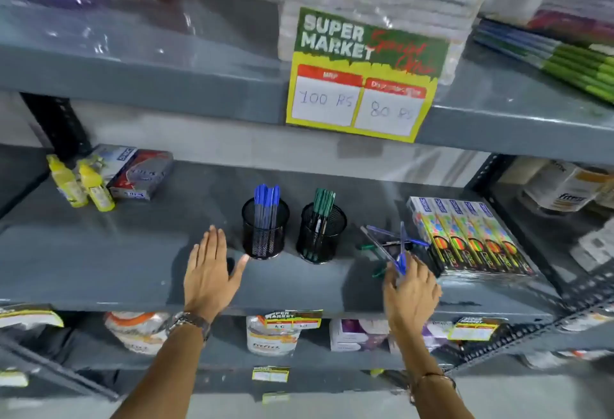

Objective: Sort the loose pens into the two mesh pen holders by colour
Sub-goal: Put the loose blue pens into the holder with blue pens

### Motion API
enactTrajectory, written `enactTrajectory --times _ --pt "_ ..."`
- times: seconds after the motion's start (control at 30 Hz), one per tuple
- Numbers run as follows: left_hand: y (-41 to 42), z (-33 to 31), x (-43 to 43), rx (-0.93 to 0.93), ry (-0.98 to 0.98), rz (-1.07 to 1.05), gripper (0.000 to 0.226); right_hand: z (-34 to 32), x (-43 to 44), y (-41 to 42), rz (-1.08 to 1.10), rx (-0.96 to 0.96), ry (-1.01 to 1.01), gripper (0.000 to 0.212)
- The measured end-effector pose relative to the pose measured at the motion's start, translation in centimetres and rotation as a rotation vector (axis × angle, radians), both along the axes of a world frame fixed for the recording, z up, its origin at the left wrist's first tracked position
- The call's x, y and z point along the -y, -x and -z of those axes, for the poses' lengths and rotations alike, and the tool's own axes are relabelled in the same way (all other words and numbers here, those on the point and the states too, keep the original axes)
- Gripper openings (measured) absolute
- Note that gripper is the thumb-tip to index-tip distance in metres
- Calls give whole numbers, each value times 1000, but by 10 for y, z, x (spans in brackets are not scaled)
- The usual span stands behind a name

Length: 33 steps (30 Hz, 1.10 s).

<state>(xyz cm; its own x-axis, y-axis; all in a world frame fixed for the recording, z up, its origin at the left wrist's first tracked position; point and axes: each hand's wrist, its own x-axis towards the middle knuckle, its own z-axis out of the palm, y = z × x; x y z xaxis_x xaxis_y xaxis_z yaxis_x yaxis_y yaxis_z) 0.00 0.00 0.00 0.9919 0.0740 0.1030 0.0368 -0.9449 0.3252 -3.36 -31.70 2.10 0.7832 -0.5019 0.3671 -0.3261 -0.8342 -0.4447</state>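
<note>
On the shelf (pixel 99 252), right hand (pixel 412 289) pinches a blue pen (pixel 400 261); left hand (pixel 209 269) lies spread, empty. Tangled loose pens (pixel 382 239) may snag and roll off.

Bare forearms, no sleeves. A metal watch (pixel 190 321) sits lower left of centre; a thin bracelet (pixel 432 378) at lower right.

Yellow bottles (pixel 79 183), colourful boxes (pixel 465 236), a price sign (pixel 362 76) on grey shelving (pixel 133 252)

Two mesh pen holders (pixel 265 231) (pixel 321 234), two yellow bottles (pixel 66 183) (pixel 96 187), five colourful boxes (pixel 471 236), two hands (pixel 209 272) (pixel 412 292); loose pens (pixel 392 242) too tangled to count.
</note>
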Motion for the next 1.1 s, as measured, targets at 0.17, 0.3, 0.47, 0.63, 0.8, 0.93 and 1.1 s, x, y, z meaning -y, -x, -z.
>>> enactTrajectory --times 0.17,0.3,0.47,0.63,0.8,0.93,1.1 --pt "-11 19 -5 -8 -30 -25 82 6 20 -16 123 -36 -64 29" --pt "-12 22 -4 2 -81 -29 84 13 21 -27 148 -42 -92 25" --pt "-13 24 -5 -9 -91 -50 84 6 13 -34 267 180 -237 19" --pt "-13 22 -5 -18 -100 -50 85 -51 -4 -43 248 673 -556 24" --pt "-11 17 -3 -6 -86 -47 83 -124 -74 -62 -223 882 -709 26" --pt "-9 12 -2 -5 -72 -35 87 -124 -131 -70 -455 633 -644 22" --pt "-9 8 -1 3 -54 -32 93 -85 -157 -94 -543 196 -473 12"
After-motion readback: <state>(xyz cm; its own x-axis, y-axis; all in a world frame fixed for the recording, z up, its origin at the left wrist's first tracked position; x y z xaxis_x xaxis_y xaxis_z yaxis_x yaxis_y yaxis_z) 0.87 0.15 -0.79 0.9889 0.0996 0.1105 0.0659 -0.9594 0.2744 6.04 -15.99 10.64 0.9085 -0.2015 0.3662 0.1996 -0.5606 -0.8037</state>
